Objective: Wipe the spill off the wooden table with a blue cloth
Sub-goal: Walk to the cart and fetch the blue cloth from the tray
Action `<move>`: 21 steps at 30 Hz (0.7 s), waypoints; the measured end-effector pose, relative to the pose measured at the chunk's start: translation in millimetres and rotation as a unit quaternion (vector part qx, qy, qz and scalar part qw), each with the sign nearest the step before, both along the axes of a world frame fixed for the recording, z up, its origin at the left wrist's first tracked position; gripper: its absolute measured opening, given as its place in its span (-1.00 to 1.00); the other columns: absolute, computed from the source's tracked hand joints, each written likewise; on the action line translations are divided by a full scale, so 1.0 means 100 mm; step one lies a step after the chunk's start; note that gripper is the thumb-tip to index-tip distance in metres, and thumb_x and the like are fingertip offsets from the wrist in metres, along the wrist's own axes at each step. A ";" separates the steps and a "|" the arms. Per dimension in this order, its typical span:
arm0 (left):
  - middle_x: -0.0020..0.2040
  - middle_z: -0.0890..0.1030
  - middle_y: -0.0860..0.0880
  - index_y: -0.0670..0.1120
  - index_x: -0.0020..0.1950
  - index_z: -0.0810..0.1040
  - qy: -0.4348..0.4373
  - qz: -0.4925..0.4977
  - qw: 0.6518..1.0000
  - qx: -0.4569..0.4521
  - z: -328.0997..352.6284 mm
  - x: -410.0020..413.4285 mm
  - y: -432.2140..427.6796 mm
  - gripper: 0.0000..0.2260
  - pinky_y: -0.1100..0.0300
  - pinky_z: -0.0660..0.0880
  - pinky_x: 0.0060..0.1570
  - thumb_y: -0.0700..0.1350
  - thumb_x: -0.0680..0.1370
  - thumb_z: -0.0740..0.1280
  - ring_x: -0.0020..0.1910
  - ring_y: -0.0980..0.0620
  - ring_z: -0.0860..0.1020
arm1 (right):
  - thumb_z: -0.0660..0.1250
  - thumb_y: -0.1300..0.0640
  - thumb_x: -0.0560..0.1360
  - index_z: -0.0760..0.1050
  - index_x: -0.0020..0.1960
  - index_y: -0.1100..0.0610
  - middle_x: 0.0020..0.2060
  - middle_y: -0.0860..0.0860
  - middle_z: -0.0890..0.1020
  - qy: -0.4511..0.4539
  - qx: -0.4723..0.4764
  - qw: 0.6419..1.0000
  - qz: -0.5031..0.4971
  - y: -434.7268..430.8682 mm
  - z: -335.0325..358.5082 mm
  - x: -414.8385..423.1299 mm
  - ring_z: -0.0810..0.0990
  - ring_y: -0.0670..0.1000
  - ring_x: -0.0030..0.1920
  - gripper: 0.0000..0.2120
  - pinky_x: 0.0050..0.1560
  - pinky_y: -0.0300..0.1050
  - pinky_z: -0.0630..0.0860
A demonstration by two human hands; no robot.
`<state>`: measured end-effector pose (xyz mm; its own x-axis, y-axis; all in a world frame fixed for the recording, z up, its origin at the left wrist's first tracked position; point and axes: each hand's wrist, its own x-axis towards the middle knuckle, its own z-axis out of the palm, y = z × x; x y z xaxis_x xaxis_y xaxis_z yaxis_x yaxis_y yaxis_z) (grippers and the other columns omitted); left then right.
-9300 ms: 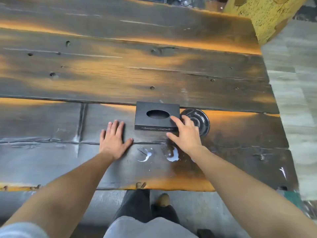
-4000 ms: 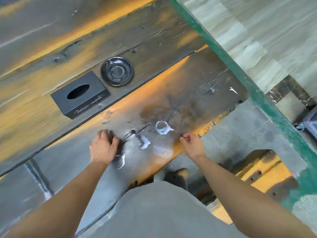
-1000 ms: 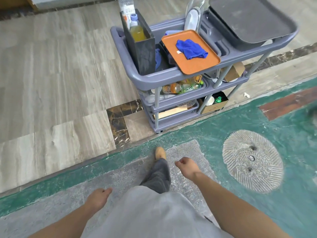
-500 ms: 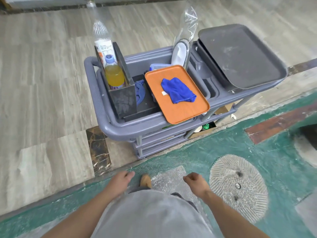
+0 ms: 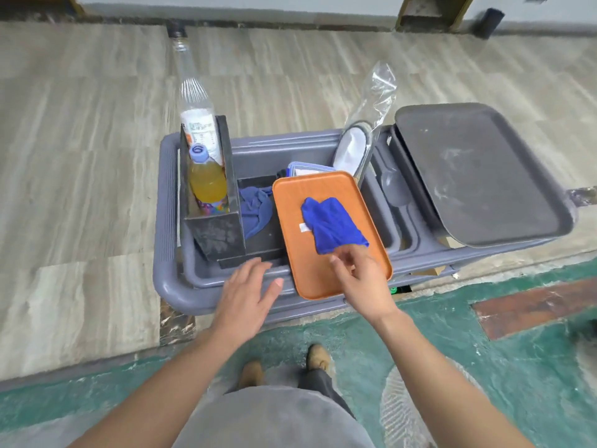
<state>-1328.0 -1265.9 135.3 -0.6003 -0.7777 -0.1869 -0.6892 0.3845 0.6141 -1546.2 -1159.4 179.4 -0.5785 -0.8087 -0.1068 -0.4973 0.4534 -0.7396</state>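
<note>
A bright blue cloth [image 5: 331, 228] lies crumpled on an orange tray [image 5: 303, 270] on top of a grey plastic cart [image 5: 174, 292]. My right hand [image 5: 358, 273] hovers over the tray's near half, fingers loosely bent, fingertips at the cloth's near edge; no grip shows. My left hand [image 5: 247, 292] is spread flat over the cart's front rim, holding nothing. The wooden table and the spill are out of view.
In the cart stand a dark caddy [image 5: 213, 231] with an orange-drink bottle [image 5: 206, 182] and a tall clear bottle [image 5: 195, 101], a duller blue rag [image 5: 256, 210], a bagged item [image 5: 361, 137] and a large grey tray [image 5: 478, 176]. Green painted floor lies underfoot.
I have stepped up to the cart. Both hands rose from near my waist: the right reached over the orange tray to the cloth's edge, the left came over the cart's front rim.
</note>
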 end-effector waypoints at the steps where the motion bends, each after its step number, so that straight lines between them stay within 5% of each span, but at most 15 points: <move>1: 0.60 0.29 -0.02 0.01 0.57 0.32 -0.045 0.007 0.999 -0.015 -0.05 -0.04 -0.01 -0.28 -0.03 0.18 0.55 0.38 0.56 -0.11 0.60 -0.03 0.22 | 0.32 -0.04 0.58 0.58 0.17 0.08 0.08 0.03 0.64 0.047 0.006 0.999 0.023 -0.18 -0.02 -0.13 0.57 0.08 0.10 -0.74 0.15 0.03 0.50; 4: 0.68 0.10 0.01 0.04 0.67 0.10 -0.160 -0.015 0.985 -0.065 -0.22 -0.03 0.02 -0.26 0.02 -0.11 0.61 0.38 0.58 -0.22 0.68 0.01 -0.01 | 0.29 -0.13 0.58 0.46 0.42 0.03 0.35 0.08 0.50 0.151 0.063 0.985 0.060 -0.59 -0.08 -0.38 0.44 0.19 0.33 -0.54 0.30 0.11 0.42; 10: 0.67 0.16 0.02 0.09 0.66 0.09 -0.245 0.003 0.963 -0.116 -0.28 -0.19 0.08 -0.28 -0.03 -0.08 0.62 0.38 0.59 -0.29 0.68 -0.03 0.01 | 0.07 -0.41 0.55 0.09 0.58 -0.25 0.63 0.01 0.05 0.228 0.178 0.937 0.197 -0.96 -0.32 -0.78 0.05 0.21 0.58 -0.36 0.43 0.31 0.20; 21: 0.70 -0.05 0.06 0.13 0.68 -0.09 -0.280 0.018 0.957 -0.078 -0.24 -0.29 0.12 -0.30 -0.02 -0.21 0.63 0.40 0.59 -0.26 0.66 0.01 -0.24 | 0.04 -0.35 0.60 0.14 0.61 -0.13 0.63 0.03 0.12 0.284 0.116 0.918 0.252 -0.91 -0.53 -0.85 0.09 0.21 0.58 -0.36 0.40 0.22 0.26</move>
<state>-1356.6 -1254.2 111.4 -0.4128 -0.8400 -0.3521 -0.9076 0.4117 0.0818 -1630.8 -1250.4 126.1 -0.1525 -0.9824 -0.1079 -0.9626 0.1724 -0.2092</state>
